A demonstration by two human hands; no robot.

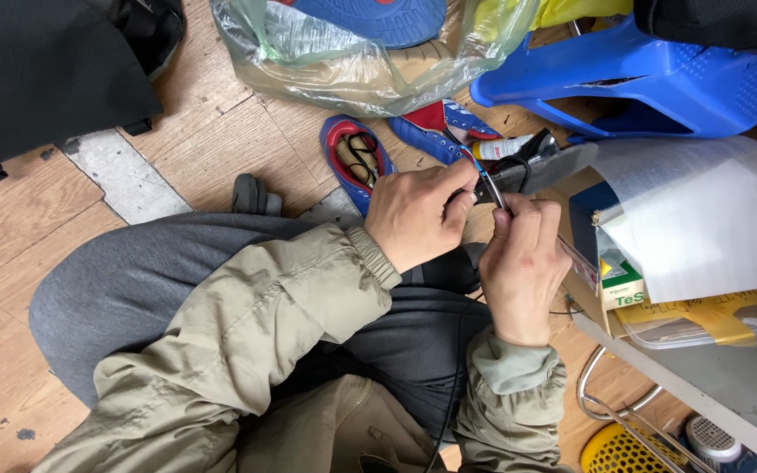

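A blue plastic stool (650, 83) lies tipped at one o'clock, with a clear bag of shoes (352, 52) at twelve. A white sheet (703, 219) drapes over a box at three o'clock. At centre, the left hand (413, 215) closes its fingers (459, 207) tightly around a dark flat piece (536, 171), thumb pressed close. Just beside it at four o'clock, the right hand (523, 267) pinches a thin blue tool (486, 186) between narrow fingertips (503, 219), its tip touching the piece.
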